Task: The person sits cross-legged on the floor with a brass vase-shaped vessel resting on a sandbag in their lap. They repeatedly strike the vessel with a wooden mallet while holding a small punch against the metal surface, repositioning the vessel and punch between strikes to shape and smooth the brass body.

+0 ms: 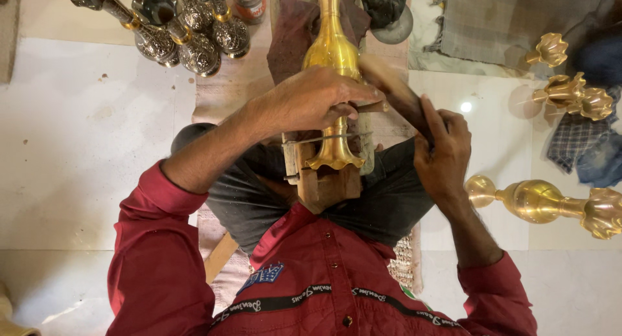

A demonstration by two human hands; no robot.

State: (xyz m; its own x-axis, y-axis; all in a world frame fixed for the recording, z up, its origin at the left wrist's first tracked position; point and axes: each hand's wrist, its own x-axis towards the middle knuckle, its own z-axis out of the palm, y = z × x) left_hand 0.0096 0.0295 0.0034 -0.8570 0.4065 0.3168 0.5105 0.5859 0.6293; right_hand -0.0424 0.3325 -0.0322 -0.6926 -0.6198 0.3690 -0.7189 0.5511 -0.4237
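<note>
A tall brass vase [332, 51] lies lengthwise on a wooden block [322, 180] between my knees, its flared mouth toward me. My left hand [317, 97] rests over the vase's narrow neck, fingers closed around a small tool that I cannot make out. My right hand [444, 151] grips a wooden mallet [392, 90], whose head sits next to my left hand's fingers above the vase.
Several dark engraved metal vases [188, 31] stand at the top left. Another brass vase [544, 201] lies on the floor at right, with small brass flower-shaped pieces [570, 93] above it. Cloths [499, 22] lie at the top right. White tiled floor [78, 148] surrounds me.
</note>
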